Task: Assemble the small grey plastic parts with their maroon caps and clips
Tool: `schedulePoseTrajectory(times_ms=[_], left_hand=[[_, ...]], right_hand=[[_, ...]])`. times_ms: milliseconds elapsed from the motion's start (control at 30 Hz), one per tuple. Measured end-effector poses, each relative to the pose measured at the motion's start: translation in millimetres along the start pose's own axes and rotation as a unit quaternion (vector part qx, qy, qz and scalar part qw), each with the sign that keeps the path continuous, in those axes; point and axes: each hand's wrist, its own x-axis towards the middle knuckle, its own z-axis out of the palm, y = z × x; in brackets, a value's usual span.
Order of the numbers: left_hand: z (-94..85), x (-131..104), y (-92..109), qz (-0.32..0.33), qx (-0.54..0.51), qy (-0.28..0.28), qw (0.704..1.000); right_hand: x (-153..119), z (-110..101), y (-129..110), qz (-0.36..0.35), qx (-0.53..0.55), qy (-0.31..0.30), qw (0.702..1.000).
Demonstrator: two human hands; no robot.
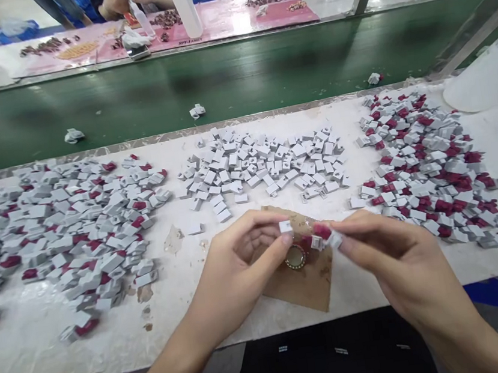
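My left hand [245, 265] pinches a small white block [285, 226] between thumb and fingertips. To its right, my right hand [393, 253] grips a red and white piece [327, 235], with a gap between it and the white block. Below the fingertips lies a piece of brown cardboard [311, 288], and a round ring-edged cap [295, 257] rests on it. A heap of plain white blocks [255, 161] spreads just beyond the cardboard.
Red and white pieces are heaped at left [80, 213] and right [433, 170]. Beyond the table runs a green conveyor [129, 98] carrying a few pieces. People's hands work at a pink-covered table [224, 20] across it. A white container [489, 72] stands at right.
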Motion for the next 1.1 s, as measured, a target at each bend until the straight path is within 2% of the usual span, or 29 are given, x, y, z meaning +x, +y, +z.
schedulePoseTrajectory(times_ms=[133, 300, 467, 600, 733, 833, 900, 967, 1033, 1100], left_hand=[[20.4, 14.5, 16.6, -0.005, -0.082, -0.042, 0.996], [31.8, 25.0, 22.9, -0.023, -0.106, -0.066, 0.992], [32.0, 29.0, 22.6, -0.001, -0.099, -0.076, 0.992], [27.3, 29.6, 23.8, 0.006, -0.059, -0.109, 0.992], [20.9, 31.3, 27.9, 0.042, 0.001, -0.130, 0.991], [16.2, 41.2, 34.0, 0.050, 0.045, -0.155, 0.986], [12.1, 57.6, 39.0, 0.064, 0.093, -0.168, 0.979], [6.6, 84.6, 44.0, 0.103, 0.171, -0.152, 0.968], [-0.8, 122.3, 48.2, 0.149, 0.260, -0.091, 0.950], [-10.0, 167.2, 50.5, 0.165, 0.320, 0.001, 0.933]], right_hand=[[13.2, -4.5, 3.1, 0.041, 0.130, 0.035, 0.990], [16.7, -6.3, 1.2, 0.050, 0.158, 0.026, 0.986], [15.6, -11.3, 0.6, 0.038, 0.141, 0.022, 0.989], [17.8, -17.3, -2.2, 0.023, 0.097, -0.014, 0.995], [23.6, -21.3, -12.7, -0.002, 0.070, -0.055, 0.996], [32.6, -22.3, -22.7, -0.004, 0.040, -0.071, 0.997], [45.8, -23.2, -28.0, 0.000, -0.001, -0.082, 0.997], [69.9, -25.7, -30.9, -0.009, -0.085, -0.083, 0.993], [107.2, -31.6, -31.5, -0.042, -0.220, -0.031, 0.974], [155.3, -41.1, -30.3, -0.081, -0.358, 0.069, 0.928]])
